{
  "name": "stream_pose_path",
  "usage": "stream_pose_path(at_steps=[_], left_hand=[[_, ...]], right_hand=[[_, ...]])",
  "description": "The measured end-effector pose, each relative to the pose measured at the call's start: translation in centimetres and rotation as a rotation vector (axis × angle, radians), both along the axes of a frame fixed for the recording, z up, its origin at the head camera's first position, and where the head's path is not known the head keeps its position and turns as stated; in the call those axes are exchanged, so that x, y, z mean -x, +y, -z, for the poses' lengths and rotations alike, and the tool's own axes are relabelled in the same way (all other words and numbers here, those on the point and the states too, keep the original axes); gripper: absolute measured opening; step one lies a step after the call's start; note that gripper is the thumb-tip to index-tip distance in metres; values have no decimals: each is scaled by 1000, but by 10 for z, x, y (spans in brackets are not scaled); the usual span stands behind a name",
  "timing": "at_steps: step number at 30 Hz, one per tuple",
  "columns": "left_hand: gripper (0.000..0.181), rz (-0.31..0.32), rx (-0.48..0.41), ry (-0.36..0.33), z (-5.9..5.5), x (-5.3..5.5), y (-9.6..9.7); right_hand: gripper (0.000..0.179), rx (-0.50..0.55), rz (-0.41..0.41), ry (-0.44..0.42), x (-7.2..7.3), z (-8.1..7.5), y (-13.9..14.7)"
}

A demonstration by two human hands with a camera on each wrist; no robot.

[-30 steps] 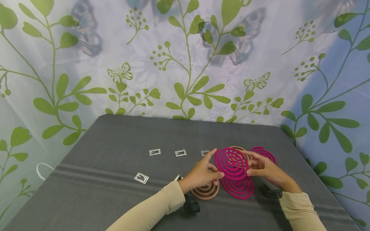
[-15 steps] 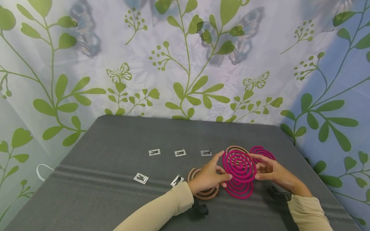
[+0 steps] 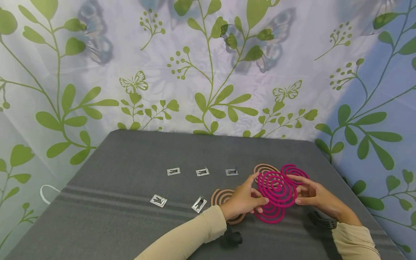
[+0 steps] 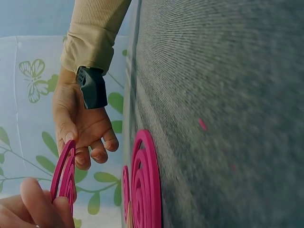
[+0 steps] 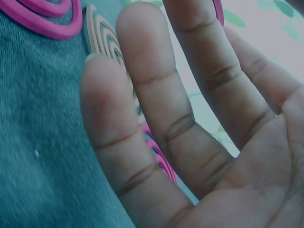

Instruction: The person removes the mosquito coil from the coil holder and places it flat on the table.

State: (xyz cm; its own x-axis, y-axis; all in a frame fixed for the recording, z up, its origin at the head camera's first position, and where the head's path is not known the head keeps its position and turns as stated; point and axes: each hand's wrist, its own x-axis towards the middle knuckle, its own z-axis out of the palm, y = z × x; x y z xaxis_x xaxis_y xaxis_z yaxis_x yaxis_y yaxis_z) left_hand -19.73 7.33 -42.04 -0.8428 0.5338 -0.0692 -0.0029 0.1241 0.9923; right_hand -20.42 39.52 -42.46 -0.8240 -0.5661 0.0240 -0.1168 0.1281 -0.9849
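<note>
A pink mosquito coil [image 3: 277, 187] is held raised above the table, between my two hands. My left hand [image 3: 242, 200] pinches its left edge, and the right hand [image 3: 320, 198] grips the opposite edge by thumb and fingertips. Seen edge-on in the left wrist view, the held coil [image 4: 59, 171] stays apart from the pink coil [image 4: 147, 180] on the cloth. Below it lies another pink coil [image 3: 269, 218], partly covered. One brown coil [image 3: 224, 191] sits half behind my left hand; a second brown coil [image 3: 264, 166] lies beyond the held one.
Small metal coil stands lie left of the coils: three in a back row, including one stand [image 3: 232, 172], and two nearer, one stand [image 3: 158, 200] farther left. A further pink coil [image 3: 294, 169] rests at the back right. Grey cloth covers the table [image 3: 107, 202]; a patterned curtain hangs behind.
Both hands have carried the pink coil to the right and slightly nearer. The stand beside my left forearm and the back-row stand by the hand have come fully into view.
</note>
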Motion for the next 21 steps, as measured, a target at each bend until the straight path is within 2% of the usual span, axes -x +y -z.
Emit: stream_pose_path(at_steps=[5,12,17,21], left_hand=[[87,14,-4,8,2,0,7],[88,29,-18,-30,4,-4,16],[89,66,-31,-43,6,-6,21],[91,95,-51,-79,7,-7,27]], right_hand=[[76,11,-12,8,-2,1,10],[75,-3,-23,-6,-7,1,22],[77,2,-47,-28,-10,4,32],[78,13,-59,-33,-11,6,40]])
